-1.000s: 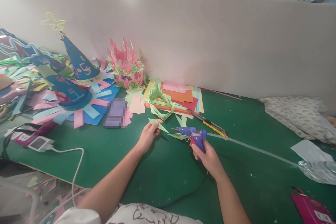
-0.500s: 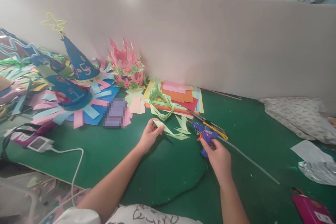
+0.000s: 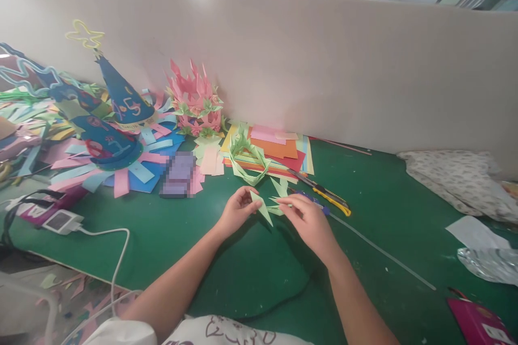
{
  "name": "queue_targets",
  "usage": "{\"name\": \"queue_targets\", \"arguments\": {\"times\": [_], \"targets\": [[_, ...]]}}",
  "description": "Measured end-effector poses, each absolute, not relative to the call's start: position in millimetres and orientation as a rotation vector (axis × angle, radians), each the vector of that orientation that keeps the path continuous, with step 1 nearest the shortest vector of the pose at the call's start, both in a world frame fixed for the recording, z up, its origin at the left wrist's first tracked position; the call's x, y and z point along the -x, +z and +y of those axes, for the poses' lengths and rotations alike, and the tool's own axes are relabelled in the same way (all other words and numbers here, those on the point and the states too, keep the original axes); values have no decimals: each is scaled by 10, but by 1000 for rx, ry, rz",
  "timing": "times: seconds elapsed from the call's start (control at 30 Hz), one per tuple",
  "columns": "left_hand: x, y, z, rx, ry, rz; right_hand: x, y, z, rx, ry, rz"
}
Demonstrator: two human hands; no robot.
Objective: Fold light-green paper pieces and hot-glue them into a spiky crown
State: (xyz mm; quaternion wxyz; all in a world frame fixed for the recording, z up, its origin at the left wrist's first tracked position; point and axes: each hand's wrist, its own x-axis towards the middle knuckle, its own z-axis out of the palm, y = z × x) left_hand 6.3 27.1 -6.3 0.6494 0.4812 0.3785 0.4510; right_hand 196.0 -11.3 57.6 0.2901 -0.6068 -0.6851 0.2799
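Note:
Between the thumb and fingers of my left hand (image 3: 239, 209) is a pale green folded paper piece (image 3: 263, 208), its point slanting down to the right. My right hand (image 3: 309, 221) is just beside it, thumb and fingertips closed on another green folded paper piece (image 3: 275, 209). One more green paper leaf (image 3: 279, 187) lies just behind. A blue hot glue gun (image 3: 321, 205) rests on the table, mostly hidden behind my right hand, with a clear glue stick (image 3: 380, 247) sticking out to the right. Farther back lies a green folded paper ring (image 3: 253, 177).
Behind are stacked coloured papers (image 3: 297, 148) and a yellow utility knife (image 3: 332, 202). Pink paper crowns (image 3: 194, 97) and blue cone hats (image 3: 125, 99) stand left. A white cable (image 3: 121, 250) crosses the left edge; a patterned cloth (image 3: 449, 183) lies right.
My right hand has let go of the glue gun and moved left to the green paper pieces. The paper in my left hand has turned more steeply downward.

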Motion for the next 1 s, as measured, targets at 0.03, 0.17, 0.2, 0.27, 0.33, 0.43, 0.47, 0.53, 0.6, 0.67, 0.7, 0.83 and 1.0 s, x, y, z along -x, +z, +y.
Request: {"name": "queue_targets", "arguments": {"times": [0.03,0.17,0.2,0.27,0.33,0.43,0.47,0.53,0.6,0.67,0.7,0.83,1.0], "targets": [[-65,-73,269,-1068,1031,835,-1872,610,-42,1578,815,-1848],[-42,-103,272,-998,1052,776,-1631,653,179,1510,964,-1956],[-33,-101,273,-994,1053,769,-1601,653,213,1506,976,-1976],[-19,-82,274,-989,1058,763,-1573,653,268,1498,986,-2000],[-10,-52,281,-993,1085,776,-1573,658,328,1487,992,-1988],[7,-29,313,-965,1193,850,-1591,665,460,1471,991,-1880],[16,-36,331,-940,1238,885,-1595,663,513,1469,993,-1835],[40,-74,373,-870,1316,956,-1594,646,615,1479,1012,-1760],[62,-128,413,-790,1356,1000,-1583,618,694,1492,1047,-1727],[72,-172,441,-720,1372,1012,-1568,595,737,1492,1084,-1728],[71,-183,449,-684,1377,1013,-1562,591,744,1485,1100,-1737],[44,-153,448,-523,1372,972,-1568,643,721,1438,1138,-1770],[24,-57,442,-368,1349,877,-1654,793,667,1438,1222,-1745]]}}
